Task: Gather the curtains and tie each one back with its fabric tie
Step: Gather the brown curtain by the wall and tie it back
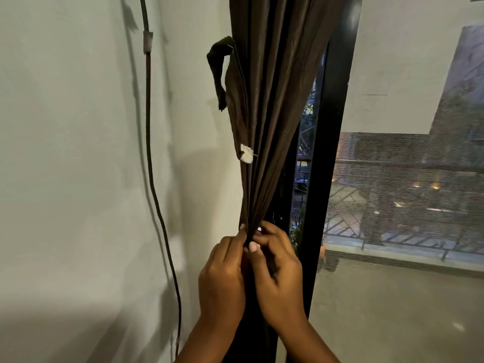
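Note:
A dark brown curtain [272, 100] hangs bunched against the black window frame. Its folds narrow down to one tight bundle between my hands. My left hand [222, 279] grips the bundle from the left, fingers curled round it. From the right, my right hand [277, 273] pinches the same bundle with thumb and fingers. A dark fabric tie [218, 69] hangs loose from the curtain's left edge, well above both hands. A small white patch [247, 153] sits on the curtain's left edge. The curtain below my hands is hidden.
A pale wall fills the left side, with a dark cable [149, 142] running down it. The black window frame [330, 142] stands just right of the curtain. Beyond it, a mesh screen [408, 179] shows buildings and a street outside.

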